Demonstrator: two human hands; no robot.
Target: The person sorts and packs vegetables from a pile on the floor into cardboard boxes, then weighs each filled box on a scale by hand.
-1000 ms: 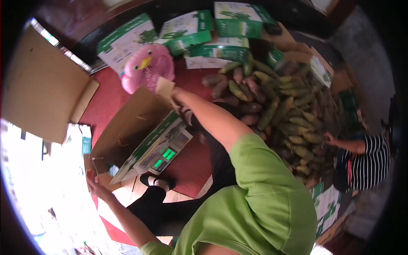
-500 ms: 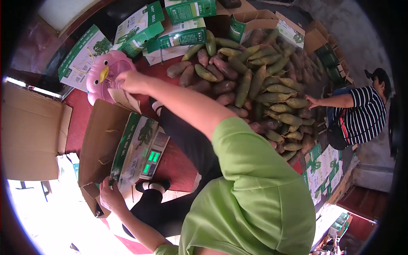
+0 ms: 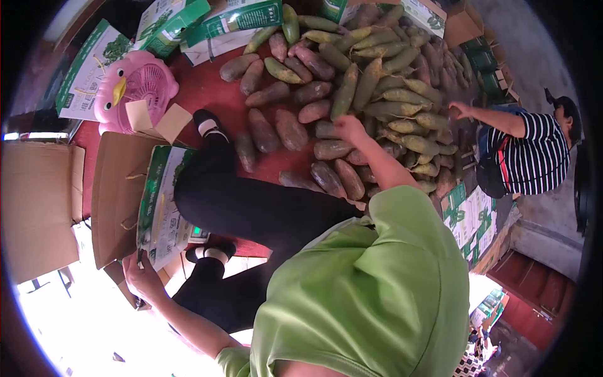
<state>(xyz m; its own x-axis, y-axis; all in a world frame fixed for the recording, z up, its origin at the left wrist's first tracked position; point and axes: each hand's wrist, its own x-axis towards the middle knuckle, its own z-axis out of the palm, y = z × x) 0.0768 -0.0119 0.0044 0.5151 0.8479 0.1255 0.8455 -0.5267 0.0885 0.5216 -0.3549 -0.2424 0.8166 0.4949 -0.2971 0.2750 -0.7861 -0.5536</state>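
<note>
An open cardboard carton (image 3: 116, 201) with a green-and-white printed side stands at the left, its flaps raised. My left hand (image 3: 143, 276) grips the near edge of this carton, fingers closed around the cardboard. On the right, my right hand (image 3: 352, 130) is down among the radishes, right at the lower end of a long green radish (image 3: 344, 91) and beside a brownish-red radish (image 3: 326, 130). Its fingertips are small and partly hidden, so I cannot tell whether they grip one. A scale's lit green display (image 3: 198, 231) peeks out by the carton, mostly behind my leg.
A pink duck-faced basket (image 3: 146, 85) stands beyond the carton. Green-and-white cartons (image 3: 235, 17) line the far side. Loose reddish radishes (image 3: 290, 130) lie on the red floor (image 3: 207, 81) near my legs. A person in a striped shirt (image 3: 534, 154) reaches toward the pile from the right.
My right hand has left the pink basket and carton flaps and swung right to the radish pile. My left hand stays at the carton edge. The view has shifted, and my leg now covers more of the scale.
</note>
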